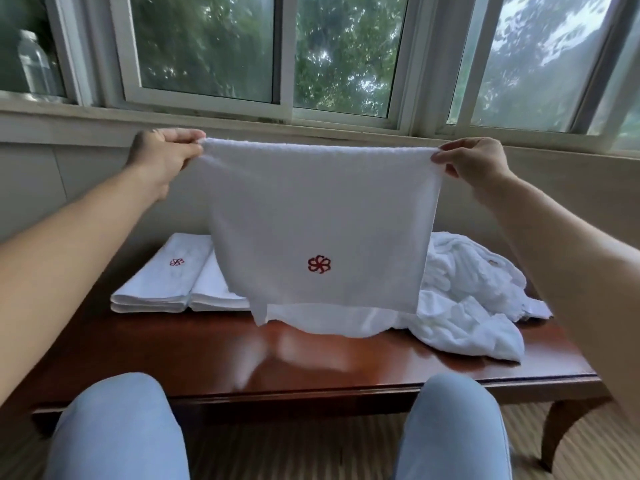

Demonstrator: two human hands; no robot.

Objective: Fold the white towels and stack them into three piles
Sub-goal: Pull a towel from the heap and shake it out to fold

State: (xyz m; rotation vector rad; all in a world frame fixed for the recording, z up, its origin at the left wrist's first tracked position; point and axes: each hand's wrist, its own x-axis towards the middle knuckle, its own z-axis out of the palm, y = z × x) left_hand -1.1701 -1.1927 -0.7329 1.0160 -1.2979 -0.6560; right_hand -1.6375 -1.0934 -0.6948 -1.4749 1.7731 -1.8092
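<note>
My left hand [162,155] and right hand [474,164] each pinch a top corner of a white towel with a red flower emblem [318,233], holding it spread above the glossy dark wooden table [311,362]. Two folded white towel piles [180,278] lie behind-left; a crumpled white towel heap [471,299] right.

Both hands, left [162,157] and right [474,164], pinch towel [318,220] top corners, hanging above table [311,362]. Folded piles [173,275] at 9 o'clock, crumpled heap [471,299] at 3.
</note>
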